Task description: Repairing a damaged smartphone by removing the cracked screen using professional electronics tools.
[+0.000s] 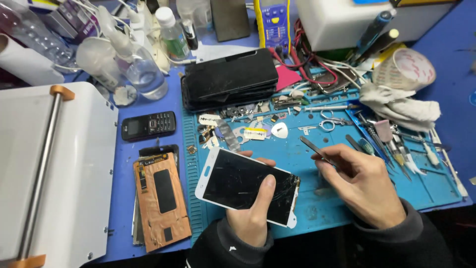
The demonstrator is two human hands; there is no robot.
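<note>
My left hand point(253, 211) holds a white smartphone point(238, 181) with a cracked black screen, tilted above the blue work mat point(317, 208); the thumb lies across the glass and fingertips show at the far edge. My right hand point(364, 186) grips metal tweezers point(317, 151), their tips pointing up and left, just right of the phone's upper corner. Both wrists are in dark sleeves.
A stack of dark phone screens point(228, 79) lies at the mat's back. Small parts, blades and a pick point(279, 130) litter the mat. A copper-backed display panel point(161, 198) and a black keypad phone point(148, 125) lie left. A white machine point(49, 173), bottles, tools point(396, 144), cloth and a tape roll point(404, 69) surround.
</note>
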